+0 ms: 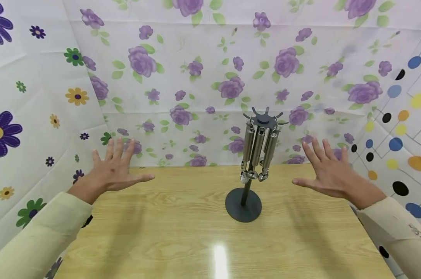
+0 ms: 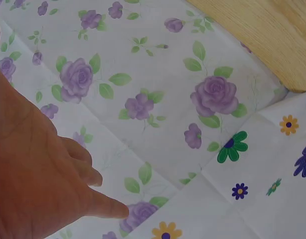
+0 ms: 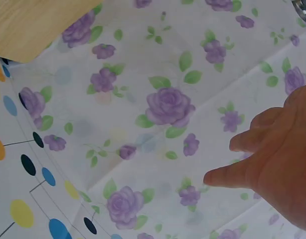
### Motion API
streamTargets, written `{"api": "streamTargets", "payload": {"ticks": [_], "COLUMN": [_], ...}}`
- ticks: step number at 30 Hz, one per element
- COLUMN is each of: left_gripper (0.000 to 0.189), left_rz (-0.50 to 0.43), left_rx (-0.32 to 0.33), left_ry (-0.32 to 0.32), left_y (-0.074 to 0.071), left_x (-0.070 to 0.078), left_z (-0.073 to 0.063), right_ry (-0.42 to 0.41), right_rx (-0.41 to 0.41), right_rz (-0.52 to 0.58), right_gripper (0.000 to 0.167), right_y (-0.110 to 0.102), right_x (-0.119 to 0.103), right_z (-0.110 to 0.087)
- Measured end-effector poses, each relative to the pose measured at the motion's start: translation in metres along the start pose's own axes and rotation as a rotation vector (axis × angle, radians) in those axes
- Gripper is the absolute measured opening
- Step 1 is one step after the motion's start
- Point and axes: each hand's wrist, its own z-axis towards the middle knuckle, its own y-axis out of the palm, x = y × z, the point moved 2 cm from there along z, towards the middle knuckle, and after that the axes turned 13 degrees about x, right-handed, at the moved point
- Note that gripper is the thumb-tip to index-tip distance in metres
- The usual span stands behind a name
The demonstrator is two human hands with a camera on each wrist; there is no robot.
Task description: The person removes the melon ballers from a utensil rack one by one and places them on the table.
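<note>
In the head view my left hand [image 1: 114, 168] is held over the left part of the wooden table, fingers spread and holding nothing. My right hand [image 1: 327, 172] mirrors it on the right, also spread and bare. Between them, nearer the right hand, stands a dark metal rack [image 1: 244, 205] with a round base and a hooked top. Several shiny metal utensils [image 1: 257, 149] hang from its hooks; their lower ends are small and hard to make out. Neither hand touches the rack. The left wrist view shows the left hand [image 2: 48, 174] against flowered cloth, and the right wrist view shows the right hand [image 3: 277, 164] likewise.
A wooden table [image 1: 175, 224] lies below, with a bright light reflection near its front. Purple-rose cloth [image 1: 196, 89] hangs behind it. Daisy-patterned cloth [image 1: 39, 104] walls the left side, and dotted cloth [image 1: 406, 128] the right.
</note>
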Motion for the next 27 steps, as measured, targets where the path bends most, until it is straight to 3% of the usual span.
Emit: {"api": "streamTargets", "payload": {"ticks": [7, 13, 20, 27], "left_gripper": [0.12, 0.12, 0.116, 0.109], "left_rz": [-0.043, -0.074, -0.12, -0.196], "left_rx": [0.013, -0.001, -0.024, -0.029], "left_ry": [0.04, 0.071, 0.104, 0.164], "left_y": [0.004, 0.008, 0.009, 0.017], "left_x": [0.011, 0.021, 0.031, 0.053], "left_z": [0.008, 0.014, 0.022, 0.03], "right_ry": [-0.034, -0.048, -0.097, -0.09], "right_rx": [0.028, 0.097, 0.146, 0.193], "right_rz": [0.067, 0.206, 0.316, 0.477], "right_gripper": [0.106, 0.099, 0.097, 0.088], "right_y": [-0.026, -0.047, -0.059, -0.069], "right_x": [-0.005, -0.008, -0.014, -0.024], "right_z": [0.021, 0.037, 0.052, 0.064]}}
